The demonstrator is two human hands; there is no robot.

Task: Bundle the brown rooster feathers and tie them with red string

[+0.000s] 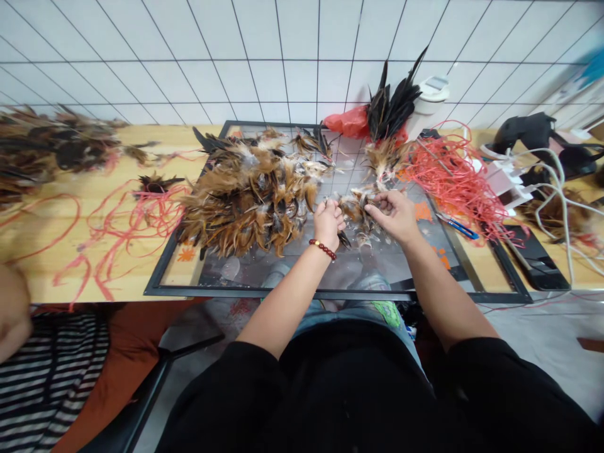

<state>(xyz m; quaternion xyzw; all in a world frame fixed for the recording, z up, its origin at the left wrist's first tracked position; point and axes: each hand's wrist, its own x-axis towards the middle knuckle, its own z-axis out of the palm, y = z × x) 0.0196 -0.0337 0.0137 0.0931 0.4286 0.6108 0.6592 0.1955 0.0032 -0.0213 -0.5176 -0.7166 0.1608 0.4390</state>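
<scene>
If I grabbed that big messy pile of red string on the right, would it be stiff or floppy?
The red string would probably be floppy, because its thin strands bend and curl every way. It looks loosely heaped, so it's likely light for its size. The strands cross over each other, so pulling one might drag others along.

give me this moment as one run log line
left hand: at small feathers | right hand: fingers on same feathers | brown feather pile: beside left hand
</scene>
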